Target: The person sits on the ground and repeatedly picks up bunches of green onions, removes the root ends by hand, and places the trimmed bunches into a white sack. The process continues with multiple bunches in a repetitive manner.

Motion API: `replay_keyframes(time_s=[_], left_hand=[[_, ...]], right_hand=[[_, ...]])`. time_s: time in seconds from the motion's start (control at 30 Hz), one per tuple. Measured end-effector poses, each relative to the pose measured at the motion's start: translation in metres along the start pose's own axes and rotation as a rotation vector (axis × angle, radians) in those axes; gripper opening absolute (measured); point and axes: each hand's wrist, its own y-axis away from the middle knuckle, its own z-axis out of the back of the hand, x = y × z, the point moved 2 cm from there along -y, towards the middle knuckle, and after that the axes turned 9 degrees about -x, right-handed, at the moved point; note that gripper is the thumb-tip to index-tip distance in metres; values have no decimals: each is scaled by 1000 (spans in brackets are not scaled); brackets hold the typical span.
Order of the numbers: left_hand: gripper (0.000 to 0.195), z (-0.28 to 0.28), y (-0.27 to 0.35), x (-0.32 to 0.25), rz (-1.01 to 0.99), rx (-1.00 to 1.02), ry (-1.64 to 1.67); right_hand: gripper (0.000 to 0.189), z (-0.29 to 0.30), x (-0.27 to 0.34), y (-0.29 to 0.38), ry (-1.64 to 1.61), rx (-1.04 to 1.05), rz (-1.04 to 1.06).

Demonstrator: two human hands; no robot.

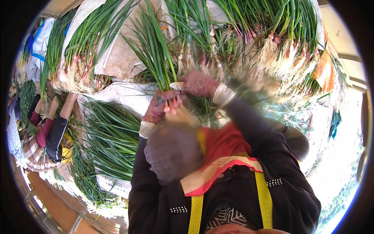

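Note:
My left hand [160, 105], in a pink patterned glove with a white cuff, is closed around the lower stems of a small bunch of young garlic plants [157, 64]. The pink bulbs and pale roots hang below its fingers, and the green leaves point up and away. My right hand [200, 84], in a matching glove, has its fingertips at the same stems, beside the left hand. Whether it grips them is hard to tell. Just beyond, more garlic plants [210, 32] lie with their roots towards me.
A thick pile of green leaves [114, 140] lies at my left on white sacking [125, 93]. Large rooted bunches [79, 67] lie at the upper left and others [289, 52] at the upper right. Another person [43, 140] sits at the far left, arms among plants.

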Motion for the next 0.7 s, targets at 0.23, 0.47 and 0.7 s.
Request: replay_keyframes(time_s=[0.23,0.47,0.7], left_hand=[[27,-5,1,-11,-120,-164,160],[20,-12,-4,-10,-165,-248,181],[26,-5,-8,0,-117,-184,253]], right_hand=[[27,21,0,92,-199,66,-385],[32,64,-13,84,463,-551,-373],[33,83,-3,-1,1343,-233,-253]])
